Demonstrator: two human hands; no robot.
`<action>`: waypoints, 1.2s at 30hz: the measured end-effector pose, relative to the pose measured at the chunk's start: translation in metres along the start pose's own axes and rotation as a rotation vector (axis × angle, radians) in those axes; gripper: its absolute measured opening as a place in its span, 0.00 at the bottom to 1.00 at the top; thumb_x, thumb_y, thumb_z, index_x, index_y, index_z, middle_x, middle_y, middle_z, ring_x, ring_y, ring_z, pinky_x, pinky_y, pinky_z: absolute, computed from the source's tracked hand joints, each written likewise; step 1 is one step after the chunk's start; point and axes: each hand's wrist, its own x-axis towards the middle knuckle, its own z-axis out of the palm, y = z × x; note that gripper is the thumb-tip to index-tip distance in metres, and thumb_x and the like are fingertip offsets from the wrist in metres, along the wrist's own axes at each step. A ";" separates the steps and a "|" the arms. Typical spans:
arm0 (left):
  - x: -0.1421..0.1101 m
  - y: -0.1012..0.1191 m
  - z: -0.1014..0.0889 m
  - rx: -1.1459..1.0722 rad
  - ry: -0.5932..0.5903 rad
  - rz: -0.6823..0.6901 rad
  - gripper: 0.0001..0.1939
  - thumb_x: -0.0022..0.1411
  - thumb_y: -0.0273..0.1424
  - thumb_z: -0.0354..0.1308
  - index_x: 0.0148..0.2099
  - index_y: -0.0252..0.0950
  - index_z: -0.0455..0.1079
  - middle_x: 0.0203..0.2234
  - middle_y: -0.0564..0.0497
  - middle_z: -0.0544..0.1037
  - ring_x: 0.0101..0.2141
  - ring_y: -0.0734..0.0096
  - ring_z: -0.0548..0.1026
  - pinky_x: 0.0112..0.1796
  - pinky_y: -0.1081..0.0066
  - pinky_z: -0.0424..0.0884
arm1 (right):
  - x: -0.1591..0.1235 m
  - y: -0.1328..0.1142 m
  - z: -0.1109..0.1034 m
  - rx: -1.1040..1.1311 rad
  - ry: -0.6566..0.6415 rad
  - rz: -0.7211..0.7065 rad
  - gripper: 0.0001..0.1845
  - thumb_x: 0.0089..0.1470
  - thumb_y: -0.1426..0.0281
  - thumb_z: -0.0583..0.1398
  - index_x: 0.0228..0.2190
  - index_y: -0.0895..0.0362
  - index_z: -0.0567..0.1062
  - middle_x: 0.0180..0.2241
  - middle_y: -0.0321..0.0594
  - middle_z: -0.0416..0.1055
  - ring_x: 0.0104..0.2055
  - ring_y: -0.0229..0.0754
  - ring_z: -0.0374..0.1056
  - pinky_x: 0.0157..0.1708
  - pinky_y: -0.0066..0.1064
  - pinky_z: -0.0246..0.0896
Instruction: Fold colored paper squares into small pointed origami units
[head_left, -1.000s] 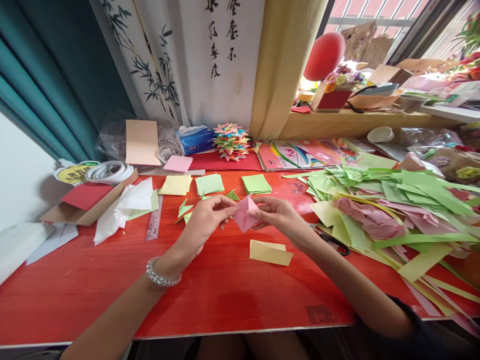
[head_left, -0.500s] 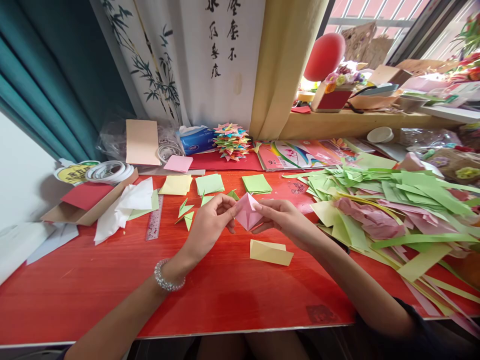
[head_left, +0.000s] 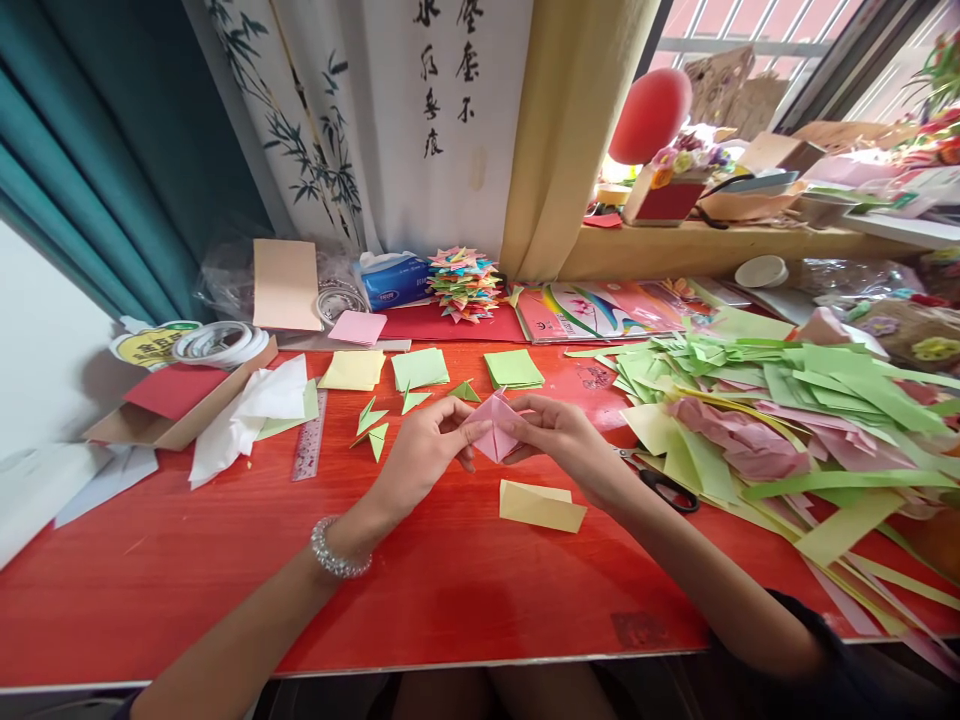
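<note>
Between my two hands, just above the red table (head_left: pixel 420 590), is a pink folded paper (head_left: pixel 495 428) with creases meeting down its middle. My left hand (head_left: pixel 437 437) pinches its left side between thumb and fingers. On the right side, my right hand (head_left: pixel 551 437) grips it the same way, thumb on the front face. A yellow folded paper (head_left: pixel 541 505) lies below the hands. Small green folded pieces (head_left: pixel 371 430) sit left of my left hand. Behind are stacks of yellow paper (head_left: pixel 351 370), pale green paper (head_left: pixel 420 369) and bright green paper (head_left: pixel 514 368).
Black-handled scissors (head_left: pixel 667 490) lie by my right forearm, beside a big heap of paper strips (head_left: pixel 810 400). A clear ruler (head_left: pixel 309 435), white tissue (head_left: pixel 251 405) and a cardboard tray (head_left: pixel 157 430) are at left. A colourful folded-paper model (head_left: pixel 463 284) stands at the back.
My right hand has shifted left along the pink paper, its thumb now lower on the front. My left thumb has moved further onto the paper. The scissors show more beside my right forearm.
</note>
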 end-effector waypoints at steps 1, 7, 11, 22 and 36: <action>0.000 0.000 0.000 -0.031 -0.020 -0.009 0.09 0.53 0.36 0.57 0.33 0.35 0.68 0.24 0.53 0.72 0.22 0.75 0.70 0.26 0.74 0.69 | 0.000 0.000 0.000 0.014 0.009 0.002 0.14 0.46 0.63 0.61 0.33 0.60 0.73 0.27 0.39 0.72 0.29 0.37 0.69 0.32 0.31 0.69; 0.001 0.006 0.000 -0.241 -0.036 -0.049 0.06 0.53 0.30 0.58 0.36 0.36 0.71 0.31 0.52 0.74 0.32 0.73 0.72 0.34 0.72 0.71 | 0.001 0.004 -0.004 0.138 0.012 0.004 0.07 0.48 0.69 0.60 0.33 0.56 0.74 0.31 0.37 0.73 0.31 0.35 0.70 0.36 0.30 0.68; 0.000 0.004 0.000 -0.346 -0.004 -0.039 0.04 0.53 0.28 0.57 0.33 0.37 0.72 0.28 0.53 0.73 0.31 0.74 0.71 0.34 0.73 0.71 | 0.001 0.005 -0.006 0.185 -0.022 -0.014 0.08 0.48 0.70 0.59 0.32 0.56 0.77 0.34 0.39 0.74 0.37 0.38 0.70 0.41 0.33 0.66; -0.006 0.009 0.000 -0.019 0.116 0.128 0.10 0.59 0.32 0.51 0.38 0.36 0.71 0.33 0.51 0.73 0.34 0.71 0.71 0.39 0.70 0.67 | -0.001 -0.003 -0.003 0.084 -0.022 -0.017 0.10 0.48 0.67 0.60 0.33 0.58 0.76 0.36 0.41 0.74 0.40 0.42 0.69 0.45 0.36 0.64; -0.002 0.003 0.000 0.183 0.033 0.072 0.10 0.59 0.36 0.51 0.37 0.37 0.69 0.26 0.53 0.71 0.29 0.73 0.68 0.33 0.73 0.65 | 0.001 0.009 0.004 -0.062 -0.003 -0.017 0.10 0.50 0.64 0.59 0.30 0.60 0.71 0.28 0.40 0.73 0.26 0.36 0.70 0.27 0.28 0.67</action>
